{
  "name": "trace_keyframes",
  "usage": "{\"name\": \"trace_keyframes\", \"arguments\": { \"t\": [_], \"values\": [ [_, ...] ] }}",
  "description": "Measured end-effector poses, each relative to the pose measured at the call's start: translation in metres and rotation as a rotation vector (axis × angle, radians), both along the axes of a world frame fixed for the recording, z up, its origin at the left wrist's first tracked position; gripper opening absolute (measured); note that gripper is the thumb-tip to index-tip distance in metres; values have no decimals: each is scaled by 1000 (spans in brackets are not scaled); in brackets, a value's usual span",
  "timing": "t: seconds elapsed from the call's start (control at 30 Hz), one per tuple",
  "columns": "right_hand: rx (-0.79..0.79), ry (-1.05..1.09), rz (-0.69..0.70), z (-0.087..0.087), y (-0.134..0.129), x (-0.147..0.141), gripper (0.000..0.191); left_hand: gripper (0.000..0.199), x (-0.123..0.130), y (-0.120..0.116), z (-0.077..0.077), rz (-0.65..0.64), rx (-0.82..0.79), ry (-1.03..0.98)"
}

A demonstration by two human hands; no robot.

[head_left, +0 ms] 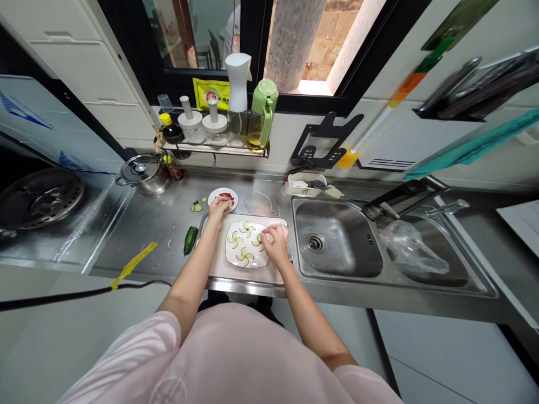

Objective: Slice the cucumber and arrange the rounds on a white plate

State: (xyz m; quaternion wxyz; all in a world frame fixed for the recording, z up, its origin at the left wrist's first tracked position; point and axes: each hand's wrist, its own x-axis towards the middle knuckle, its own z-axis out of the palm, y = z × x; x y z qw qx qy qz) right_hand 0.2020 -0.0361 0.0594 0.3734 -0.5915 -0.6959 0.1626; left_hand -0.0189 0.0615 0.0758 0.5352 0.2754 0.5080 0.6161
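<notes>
My left hand (pixel 219 209) reaches into a small white plate (pixel 213 196) of chopped red pieces (pixel 228 196), its fingertips closed together among them. Whatever they pinch is too small to make out. A larger white plate (pixel 248 262) rests on a pale cutting board (pixel 217 268). On it, thin cucumber slices (pixel 247 229) are laid out in several pinwheel shapes. Over this plate's right edge is my right hand (pixel 275 244), thumb and fingers drawn together beside the right-hand pinwheel. Its fingers hide what they hold, if anything. A cucumber piece (pixel 191 240) lies left of the board.
Cucumber scraps (pixel 196 206) sit near the small plate. A lidded steel pot (pixel 145 174) stands at the back left. Behind, a rack (pixel 219 149) carries jars and bottles. The double sink (pixel 339 238) is on the right, with a plastic bag (pixel 410 247) in its far basin.
</notes>
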Motion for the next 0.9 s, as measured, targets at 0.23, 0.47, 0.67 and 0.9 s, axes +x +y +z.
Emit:
{"name": "trace_keyframes", "arguments": {
  "t": [0.23, 0.47, 0.67, 0.9],
  "values": [
    [95, 95, 109, 47, 15, -15, 10, 35, 11, -26, 26, -60, 167, 128],
    [122, 143, 227, 88, 21, -24, 12, 31, 19, -53, 59, -162, 303, 306],
    [119, 111, 304, 106, 19, -26, 16, 29, 21, -70, 70, -210, 339, 387],
    [126, 51, 358, 111, 11, -30, 19, 33, 21, -88, 81, -229, 271, 337]
  ]
}}
